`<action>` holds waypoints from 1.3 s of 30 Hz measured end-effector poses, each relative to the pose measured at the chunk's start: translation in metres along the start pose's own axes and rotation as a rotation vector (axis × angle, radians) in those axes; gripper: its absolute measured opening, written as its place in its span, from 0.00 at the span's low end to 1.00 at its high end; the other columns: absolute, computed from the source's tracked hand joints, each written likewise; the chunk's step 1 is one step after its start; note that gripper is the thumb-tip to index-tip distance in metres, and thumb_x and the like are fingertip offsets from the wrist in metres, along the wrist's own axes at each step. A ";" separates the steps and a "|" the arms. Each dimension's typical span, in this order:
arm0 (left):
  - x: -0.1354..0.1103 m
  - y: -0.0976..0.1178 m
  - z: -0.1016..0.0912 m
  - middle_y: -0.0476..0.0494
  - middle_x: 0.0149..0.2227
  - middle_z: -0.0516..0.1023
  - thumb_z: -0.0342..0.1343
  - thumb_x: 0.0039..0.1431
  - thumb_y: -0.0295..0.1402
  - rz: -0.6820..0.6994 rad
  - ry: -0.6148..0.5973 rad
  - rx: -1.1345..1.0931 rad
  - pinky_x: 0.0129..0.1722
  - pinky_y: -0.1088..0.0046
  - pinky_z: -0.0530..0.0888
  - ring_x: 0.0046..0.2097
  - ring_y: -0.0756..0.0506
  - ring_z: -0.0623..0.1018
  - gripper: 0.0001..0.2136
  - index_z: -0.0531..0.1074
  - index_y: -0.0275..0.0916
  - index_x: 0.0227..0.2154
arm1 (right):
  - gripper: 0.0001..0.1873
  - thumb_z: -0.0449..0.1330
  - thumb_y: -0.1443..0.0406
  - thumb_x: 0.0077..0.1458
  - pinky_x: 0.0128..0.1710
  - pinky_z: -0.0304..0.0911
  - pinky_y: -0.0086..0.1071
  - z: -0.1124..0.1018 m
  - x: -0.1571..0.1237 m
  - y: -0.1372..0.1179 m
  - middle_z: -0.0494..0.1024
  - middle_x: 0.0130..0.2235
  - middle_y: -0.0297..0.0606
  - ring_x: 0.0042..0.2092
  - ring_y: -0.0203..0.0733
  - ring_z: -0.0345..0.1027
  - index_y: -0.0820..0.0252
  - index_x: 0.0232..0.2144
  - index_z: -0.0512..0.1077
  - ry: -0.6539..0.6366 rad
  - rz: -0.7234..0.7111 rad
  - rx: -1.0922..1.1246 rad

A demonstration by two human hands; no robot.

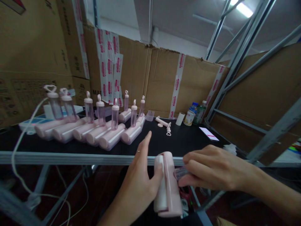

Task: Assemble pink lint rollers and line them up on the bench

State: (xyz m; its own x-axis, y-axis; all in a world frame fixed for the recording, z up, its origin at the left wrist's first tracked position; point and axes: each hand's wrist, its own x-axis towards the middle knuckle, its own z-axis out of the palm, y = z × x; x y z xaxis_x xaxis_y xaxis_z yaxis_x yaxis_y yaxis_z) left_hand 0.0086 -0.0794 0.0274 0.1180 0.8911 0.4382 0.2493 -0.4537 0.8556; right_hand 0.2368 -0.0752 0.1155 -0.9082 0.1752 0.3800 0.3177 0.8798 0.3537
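Note:
In front of the table edge, a pale pink lint roller [172, 191] with a white roll along one side is held tilted. My left hand [138, 182] grips it with the thumb pressed on the white side; the index finger points up, and the other fingers are mostly hidden. My right hand [209, 166] is closed around the clear handle [180, 172] that sticks out from the roller's right side. Its far end is covered by the fingers. Several similar lint rollers [113, 136] lie at the left of the black table, their clear handles upright with pink ring tops.
On the black table [155, 144] are a pink handle part [163, 121], a small clear box [150, 115], a white cylinder [180, 119], a can [189, 117], bottles [201, 110] and a phone [208, 133]. A white cable [17, 147] hangs at left; cardboard walls [160, 81] stand behind.

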 end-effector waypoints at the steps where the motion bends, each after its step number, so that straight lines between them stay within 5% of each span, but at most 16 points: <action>1: -0.001 0.000 -0.002 0.39 0.74 0.56 0.57 0.65 0.36 0.095 -0.066 0.083 0.72 0.47 0.54 0.74 0.34 0.56 0.35 0.53 0.48 0.73 | 0.17 0.55 0.61 0.73 0.20 0.49 0.34 0.001 0.000 -0.002 0.69 0.25 0.31 0.21 0.34 0.59 0.58 0.29 0.65 -0.015 0.005 -0.005; 4: -0.004 0.007 -0.006 0.43 0.71 0.64 0.58 0.63 0.32 0.207 -0.366 0.128 0.73 0.47 0.49 0.73 0.36 0.60 0.29 0.65 0.51 0.67 | 0.19 0.51 0.60 0.75 0.20 0.47 0.34 0.006 0.005 -0.009 0.67 0.23 0.30 0.21 0.34 0.56 0.58 0.28 0.64 -0.030 0.002 0.030; 8: -0.001 0.016 0.000 0.49 0.46 0.83 0.60 0.63 0.34 0.107 -0.546 0.066 0.71 0.51 0.53 0.50 0.42 0.81 0.09 0.79 0.46 0.46 | 0.27 0.44 0.48 0.74 0.25 0.55 0.32 0.012 0.016 -0.003 0.73 0.27 0.35 0.26 0.36 0.65 0.59 0.32 0.67 0.083 0.058 0.273; 10: 0.003 0.013 0.004 0.51 0.36 0.81 0.63 0.60 0.35 0.009 -0.503 0.076 0.60 0.60 0.68 0.40 0.44 0.80 0.04 0.78 0.41 0.36 | 0.30 0.42 0.44 0.73 0.32 0.61 0.30 0.021 0.018 0.016 0.77 0.34 0.38 0.33 0.38 0.71 0.59 0.39 0.70 0.199 0.298 0.370; 12: 0.007 0.007 0.006 0.50 0.32 0.78 0.63 0.59 0.36 -0.064 -0.395 0.064 0.43 0.68 0.71 0.36 0.46 0.76 0.06 0.74 0.39 0.32 | 0.25 0.43 0.50 0.75 0.37 0.64 0.30 0.041 0.016 0.045 0.79 0.39 0.39 0.38 0.40 0.74 0.59 0.44 0.72 0.249 0.637 0.336; 15: 0.012 -0.003 0.005 0.48 0.33 0.76 0.55 0.65 0.35 -0.076 -0.255 -0.155 0.38 0.71 0.69 0.36 0.46 0.75 0.05 0.69 0.39 0.36 | 0.15 0.51 0.59 0.74 0.47 0.65 0.32 0.089 0.008 0.088 0.80 0.45 0.42 0.46 0.44 0.75 0.59 0.46 0.75 -0.004 0.925 0.137; 20: 0.016 -0.009 -0.001 0.52 0.31 0.70 0.53 0.65 0.32 -0.078 -0.068 -0.497 0.34 0.73 0.68 0.30 0.51 0.70 0.05 0.65 0.40 0.42 | 0.12 0.61 0.67 0.64 0.53 0.65 0.35 0.164 -0.005 0.117 0.76 0.55 0.51 0.53 0.50 0.74 0.62 0.49 0.77 -0.135 0.972 0.132; 24: 0.016 -0.005 -0.006 0.55 0.27 0.64 0.52 0.70 0.41 -0.089 0.015 -0.474 0.30 0.74 0.64 0.27 0.51 0.64 0.10 0.64 0.40 0.35 | 0.11 0.58 0.69 0.65 0.52 0.66 0.37 0.185 -0.010 0.118 0.75 0.53 0.55 0.50 0.50 0.73 0.66 0.47 0.76 -0.106 1.015 0.121; 30: 0.015 -0.011 -0.007 0.51 0.29 0.70 0.48 0.73 0.46 0.003 -0.001 -0.167 0.36 0.70 0.65 0.33 0.48 0.71 0.16 0.64 0.41 0.32 | 0.13 0.51 0.64 0.71 0.45 0.66 0.33 0.161 -0.008 0.097 0.79 0.40 0.46 0.42 0.45 0.74 0.63 0.40 0.74 0.138 1.029 0.156; 35: 0.011 -0.012 0.001 0.47 0.38 0.75 0.45 0.74 0.42 0.052 -0.069 -0.012 0.42 0.66 0.66 0.40 0.43 0.75 0.11 0.66 0.42 0.41 | 0.18 0.54 0.54 0.71 0.27 0.62 0.27 0.098 0.018 0.037 0.77 0.31 0.37 0.28 0.36 0.67 0.60 0.34 0.71 0.653 0.960 0.650; 39: 0.007 -0.006 0.002 0.45 0.42 0.77 0.43 0.74 0.42 0.057 -0.122 0.187 0.44 0.63 0.63 0.43 0.39 0.72 0.11 0.67 0.44 0.45 | 0.14 0.58 0.57 0.69 0.25 0.62 0.26 0.061 0.041 -0.002 0.78 0.32 0.36 0.28 0.34 0.66 0.60 0.35 0.74 0.706 0.852 0.829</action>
State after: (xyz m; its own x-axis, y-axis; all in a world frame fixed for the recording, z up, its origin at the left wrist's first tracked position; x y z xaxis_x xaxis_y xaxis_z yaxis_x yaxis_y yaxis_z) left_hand 0.0101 -0.0700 0.0247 0.2494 0.8636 0.4382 0.4116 -0.5041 0.7592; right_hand 0.1822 -0.0429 0.0778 -0.1094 0.7467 0.6561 0.2202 0.6619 -0.7165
